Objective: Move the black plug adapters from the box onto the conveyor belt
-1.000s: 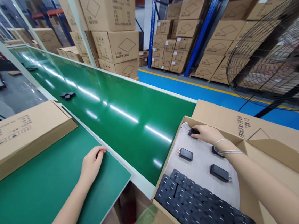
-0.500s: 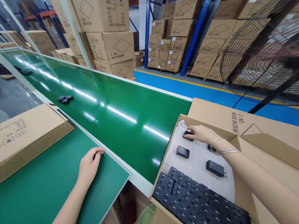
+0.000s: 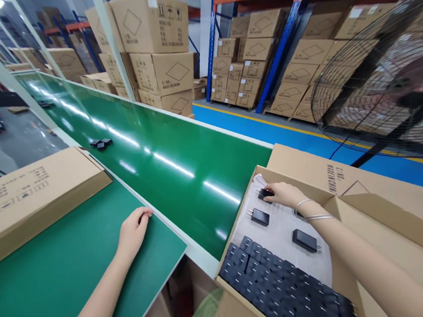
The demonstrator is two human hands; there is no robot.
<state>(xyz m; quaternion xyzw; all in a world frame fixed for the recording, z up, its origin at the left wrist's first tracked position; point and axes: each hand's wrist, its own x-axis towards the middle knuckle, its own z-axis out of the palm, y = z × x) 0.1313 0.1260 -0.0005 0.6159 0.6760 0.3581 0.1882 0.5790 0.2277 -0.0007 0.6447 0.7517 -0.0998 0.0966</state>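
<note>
My right hand (image 3: 284, 194) reaches into an open carton (image 3: 225, 258) and pinches a black plug adapter (image 3: 264, 194) at its far left corner. Two more adapters, one (image 3: 260, 216) just below and one (image 3: 306, 240) to the right, lie on a white sheet (image 3: 278, 238). Another dark one is partly hidden under my wrist. Packed rows of black adapters (image 3: 281, 288) fill the near part of the carton, prongs up. My left hand (image 3: 135, 228) rests with curled fingers at the edge of the green table (image 3: 74, 245); whether it holds anything is hidden.
A green conveyor belt (image 3: 180, 180) runs from the carton to the far left, with several black adapters (image 3: 100, 144) on it. A closed carton (image 3: 37, 197) lies on the table at left. Beyond are stacked boxes (image 3: 163, 75) and a large fan (image 3: 398, 91) at right.
The view has shifted slightly, so most things sit a little lower and further right. My right hand stays at the same adapter. My left hand keeps its pose.
</note>
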